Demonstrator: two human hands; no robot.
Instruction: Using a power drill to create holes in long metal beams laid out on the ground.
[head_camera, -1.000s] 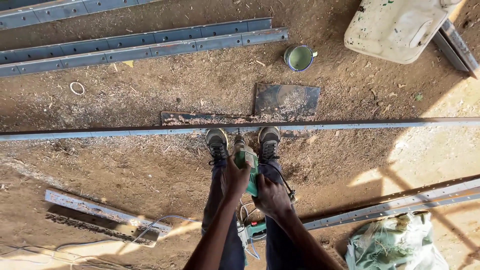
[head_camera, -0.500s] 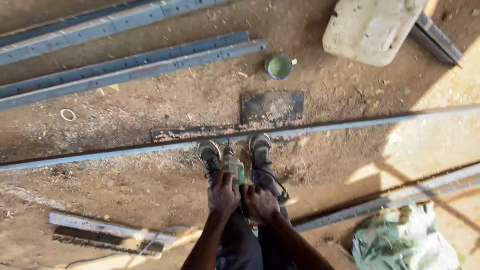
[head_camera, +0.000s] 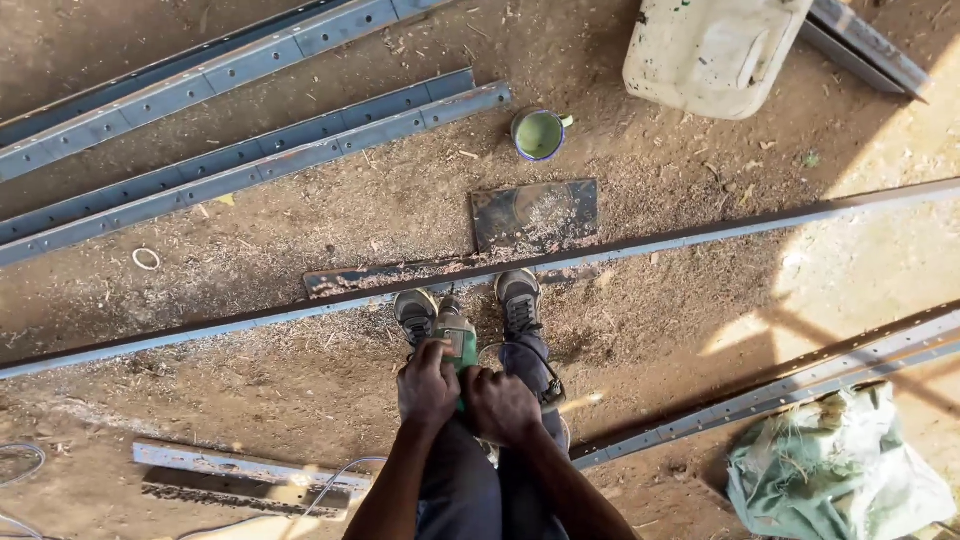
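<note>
Both hands clenched on green power tool (head_camera: 458, 345), lower center of frame: left hand (head_camera: 427, 385) on body, right hand (head_camera: 499, 404) at rear. Tool nose sits between shoes (head_camera: 518, 298), at long steel bar (head_camera: 700, 235) crossing frame w/ slight tilt. Green cup (head_camera: 539, 134) upper center.

My left hand (head_camera: 428, 385) and right hand (head_camera: 500, 403) now sit closer together on the green power tool (head_camera: 459, 343), lower against my legs than a second ago, when the tool was raised higher. The view has swung: the long steel bar (head_camera: 700, 235) now slants across, not level. Cup (head_camera: 538, 134) and white jerrycan (head_camera: 715, 45) drift left in view.
</note>
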